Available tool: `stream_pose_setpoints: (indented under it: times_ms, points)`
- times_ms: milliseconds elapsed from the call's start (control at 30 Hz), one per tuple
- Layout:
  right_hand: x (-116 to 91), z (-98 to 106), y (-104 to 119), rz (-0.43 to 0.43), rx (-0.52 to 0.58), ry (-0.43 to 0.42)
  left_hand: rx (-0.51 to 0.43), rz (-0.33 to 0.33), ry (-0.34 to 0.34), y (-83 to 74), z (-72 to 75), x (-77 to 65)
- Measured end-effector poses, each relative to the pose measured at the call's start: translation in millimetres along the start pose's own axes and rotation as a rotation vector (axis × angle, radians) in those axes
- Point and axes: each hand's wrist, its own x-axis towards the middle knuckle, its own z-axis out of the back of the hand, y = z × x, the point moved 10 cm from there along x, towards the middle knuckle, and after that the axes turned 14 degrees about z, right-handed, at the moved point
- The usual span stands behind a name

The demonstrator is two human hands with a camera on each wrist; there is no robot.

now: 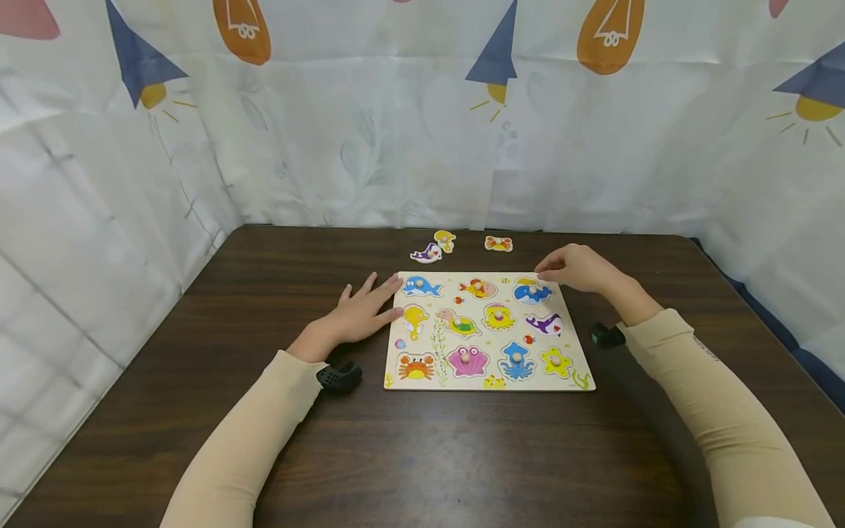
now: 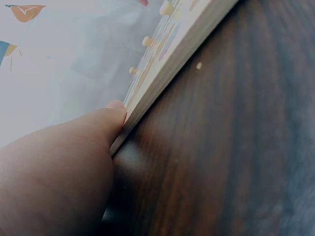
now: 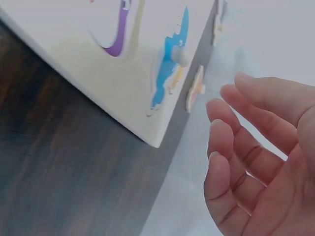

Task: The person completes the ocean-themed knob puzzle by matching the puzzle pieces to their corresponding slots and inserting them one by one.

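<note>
A pale wooden peg puzzle board (image 1: 515,334) printed with sea animals lies flat on the table. My left hand (image 1: 356,314) is spread at its left side, fingertips at the top left corner; in the left wrist view the thumb (image 2: 115,115) touches the board's edge. My right hand (image 1: 584,270) hovers by the top right corner, close to the blue whale piece (image 1: 531,295) in its slot. Its fingers are loosely bent and hold nothing in the right wrist view. Knobbed pieces also sit in other slots, among them the pink clam (image 1: 467,362) and starfish (image 1: 556,362).
Behind the board lie three loose pieces: a purple whale (image 1: 425,254), a yellow seahorse (image 1: 445,240) and an orange crab (image 1: 498,243). The dark wooden table (image 1: 462,455) ends at a white patterned curtain (image 1: 422,147).
</note>
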Motion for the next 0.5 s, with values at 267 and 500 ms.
stream_pose_setpoints:
  times_ms: [267,500]
  points:
    - [9,22,2,0.032,0.055,-0.144,0.001,-0.006,-0.006,-1.9,2.8,-0.4]
    - [22,32,3,0.051,0.146,-0.269,0.002,-0.005,-0.001,-2.1,1.0,0.4]
